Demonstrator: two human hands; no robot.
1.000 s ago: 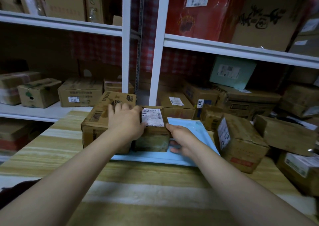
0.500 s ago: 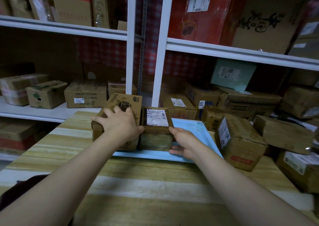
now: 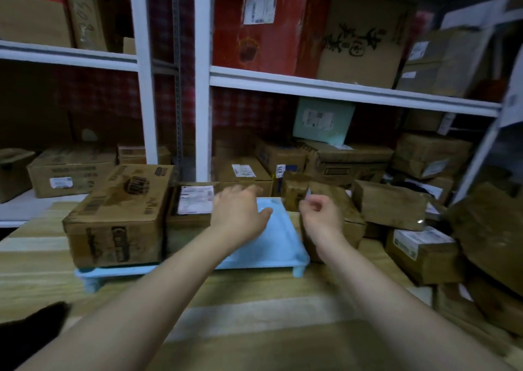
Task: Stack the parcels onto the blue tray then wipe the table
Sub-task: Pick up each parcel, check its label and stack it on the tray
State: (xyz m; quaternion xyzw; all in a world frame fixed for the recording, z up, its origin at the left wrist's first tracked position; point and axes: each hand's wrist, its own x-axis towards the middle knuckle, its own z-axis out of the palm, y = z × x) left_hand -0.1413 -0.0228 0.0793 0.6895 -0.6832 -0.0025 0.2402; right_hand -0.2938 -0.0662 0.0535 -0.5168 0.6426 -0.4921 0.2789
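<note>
The blue tray (image 3: 271, 246) stands on short legs on the striped wooden table (image 3: 254, 314). A large brown parcel (image 3: 119, 215) fills the tray's left end. A smaller parcel with a white label (image 3: 192, 209) sits beside it, in the tray's middle. My left hand (image 3: 237, 212) hovers over the bare right part of the tray, fingers spread, holding nothing. My right hand (image 3: 322, 217) is at the tray's right edge, in front of a brown parcel (image 3: 348, 212), with fingers loosely curled and nothing in them.
Several more brown parcels (image 3: 390, 203) are piled on the table's right side, one with a white label (image 3: 421, 251). White shelves (image 3: 339, 87) behind the table hold many boxes. A dark object (image 3: 28, 334) shows at the lower left.
Both hands have let go of the two parcels on the tray and moved right. The left hand now hovers over the bare tray, the right is by the parcels on the right.
</note>
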